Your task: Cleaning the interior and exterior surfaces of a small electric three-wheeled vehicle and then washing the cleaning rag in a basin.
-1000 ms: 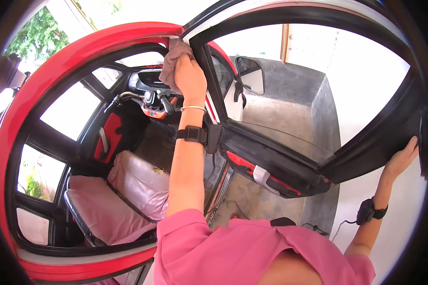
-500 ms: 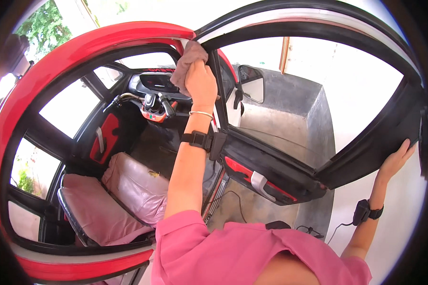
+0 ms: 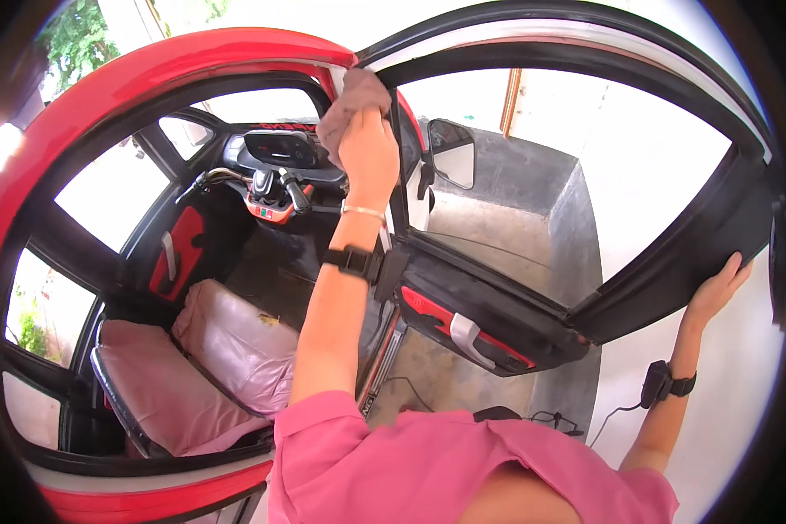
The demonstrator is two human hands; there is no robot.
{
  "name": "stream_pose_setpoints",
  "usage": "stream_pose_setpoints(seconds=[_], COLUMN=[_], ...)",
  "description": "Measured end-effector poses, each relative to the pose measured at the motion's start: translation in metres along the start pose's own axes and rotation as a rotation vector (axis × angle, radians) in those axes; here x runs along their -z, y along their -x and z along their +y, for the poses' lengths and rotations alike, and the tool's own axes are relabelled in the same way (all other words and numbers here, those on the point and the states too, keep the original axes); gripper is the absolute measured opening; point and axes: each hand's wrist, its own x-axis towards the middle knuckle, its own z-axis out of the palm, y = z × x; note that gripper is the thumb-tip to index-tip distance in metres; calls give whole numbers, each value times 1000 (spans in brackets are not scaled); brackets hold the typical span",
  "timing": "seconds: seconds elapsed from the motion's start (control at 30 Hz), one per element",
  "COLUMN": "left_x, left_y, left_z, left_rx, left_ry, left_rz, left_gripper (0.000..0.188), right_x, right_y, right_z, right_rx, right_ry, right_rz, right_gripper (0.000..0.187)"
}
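My left hand [image 3: 368,157] is closed on a brownish-mauve cloth [image 3: 355,106]. It presses the cloth against the upper front corner of the doorway of a small red vehicle [image 3: 210,51], where the open door meets the frame; the fingers are partly hidden behind the cloth and hand. Over on the far right, my right hand [image 3: 718,286] grips the edge of the black-framed door [image 3: 664,293], with its fingertips over the border. The door is swung wide open, its lower panel bearing a red inset and a silver handle [image 3: 473,339].
Inside the cabin are handlebars [image 3: 271,188], a dark display [image 3: 281,150] and a plastic-covered pink seat [image 3: 236,341]. A side mirror [image 3: 452,155] sticks out beyond the door window. Behind the door stands a low grey wall [image 3: 515,175]. A cable [image 3: 618,412] hangs from my right wrist device.
The view has shifted slightly, so the cabin sits a little further left. My left hand stays at the same frame corner with the cloth; my right hand keeps its place on the door.
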Motion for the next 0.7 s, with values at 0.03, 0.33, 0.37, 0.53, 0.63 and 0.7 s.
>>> stream_pose_setpoints(seconds=[0.03,0.33,0.37,0.53,0.63,0.7], left_x=[-6,-10,-7,11,6,8], left_y=[-5,21,30,17,-17,-30], left_z=[1,-18,-25,-23,-3,9], left_rx=[-38,24,64,150,101,112], left_ry=[-15,25,69,116,34,55], left_rz=[78,3,-66,-111,39,55], left_gripper=[13,15,16,22,26,27], right_x=[1,-5,-7,-5,-3,-4], right_y=[1,-4,-2,-1,0,3], right_z=[-1,-2,-6,-8,-7,-13], right_rx=[-2,15,10,18,19,-15], right_ry=[17,7,-8,-35,-31,-49], right_rz=[7,8,7,-5,-13,1], right_gripper=[55,53,53,56,55,54])
